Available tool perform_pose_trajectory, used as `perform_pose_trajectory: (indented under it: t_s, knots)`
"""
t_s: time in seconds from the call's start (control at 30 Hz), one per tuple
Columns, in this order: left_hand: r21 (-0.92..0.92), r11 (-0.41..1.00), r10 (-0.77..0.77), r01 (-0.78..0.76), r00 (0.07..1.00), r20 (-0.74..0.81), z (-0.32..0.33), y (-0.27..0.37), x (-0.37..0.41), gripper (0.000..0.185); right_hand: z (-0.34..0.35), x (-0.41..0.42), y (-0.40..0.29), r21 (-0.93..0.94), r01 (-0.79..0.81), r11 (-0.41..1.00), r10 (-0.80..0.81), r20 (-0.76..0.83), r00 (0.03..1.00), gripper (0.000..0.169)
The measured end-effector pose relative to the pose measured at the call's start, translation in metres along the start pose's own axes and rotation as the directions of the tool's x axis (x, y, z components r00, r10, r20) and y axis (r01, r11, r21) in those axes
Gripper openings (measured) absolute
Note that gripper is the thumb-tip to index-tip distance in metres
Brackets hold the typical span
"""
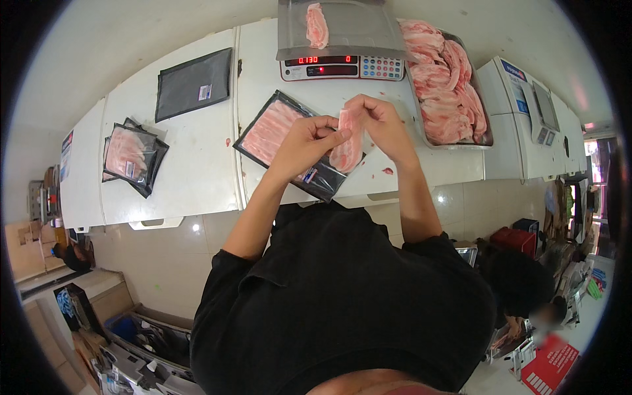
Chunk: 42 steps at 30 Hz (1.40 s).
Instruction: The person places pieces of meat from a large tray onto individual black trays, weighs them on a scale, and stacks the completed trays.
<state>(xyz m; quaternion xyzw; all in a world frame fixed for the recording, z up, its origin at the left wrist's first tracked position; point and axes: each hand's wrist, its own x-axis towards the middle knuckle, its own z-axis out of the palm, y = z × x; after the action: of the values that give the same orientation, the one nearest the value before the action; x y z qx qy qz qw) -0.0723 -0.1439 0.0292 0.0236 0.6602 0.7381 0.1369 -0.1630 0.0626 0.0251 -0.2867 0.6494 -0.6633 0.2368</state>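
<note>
Between my two hands hangs a slice of raw pork belly [348, 143]. My left hand [316, 140] pinches its left edge, and my right hand [377, 121] grips its upper right side. Below lies a black-backed clear plastic pouch [269, 129] with a row of meat slices in it and a small label near its lower end. Another slice [317, 25] rests on the grey tray of a digital scale [340, 69], whose red display is lit. To the right, a metal tray [456, 146] is heaped with raw slices.
A flat black pouch [192, 86] with a label lies at the upper left. Several filled pouches [131, 153] are stacked on the white freezer lid further left. Meat scraps [387, 171] dot the lid. A second scale [543, 116] stands far right. Another person [518, 281] is at the lower right.
</note>
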Motion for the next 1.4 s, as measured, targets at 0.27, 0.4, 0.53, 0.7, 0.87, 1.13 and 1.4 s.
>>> perform_pose_trajectory:
  t_s: [0.27,0.4,0.53,0.7,0.87,1.13,1.4]
  knots:
    - [-0.493,0.850,0.018,-0.187,0.945,-0.327,0.019,-0.013,0.009,0.019,0.062,-0.010,0.070,0.914,0.069,0.399,-0.292,0.055,0.955,0.080]
    - [-0.555,0.810,-0.055,-0.190,0.918,-0.394,0.020,-0.008,0.005,0.018,0.080,-0.014,0.055,0.943,0.123,0.310,-0.179,-0.069,0.981,0.074]
    - [-0.509,0.828,0.012,-0.235,0.915,-0.404,0.019,-0.021,0.003,0.019,0.086,-0.014,0.052,0.900,0.106,0.422,-0.016,-0.109,0.994,0.071]
    - [-0.126,0.943,0.201,-0.308,0.829,-0.522,0.025,-0.017,-0.002,0.016,0.097,-0.023,0.047,0.987,0.025,0.160,0.131,-0.047,0.990,0.074]
    - [0.303,0.867,0.497,-0.396,0.638,-0.588,0.023,-0.013,-0.003,0.016,0.089,-0.030,0.020,0.995,0.098,-0.029,0.015,-0.098,0.995,0.076]
    - [0.208,0.946,0.323,-0.248,0.762,-0.562,0.026,-0.054,-0.011,0.027,0.048,-0.103,0.046,0.976,0.157,0.148,0.182,-0.183,0.966,0.085]
    - [0.871,0.467,0.273,-0.150,0.962,0.020,0.031,-0.085,-0.014,0.036,0.031,-0.227,0.117,0.970,0.127,0.209,0.419,-0.206,0.884,0.068]
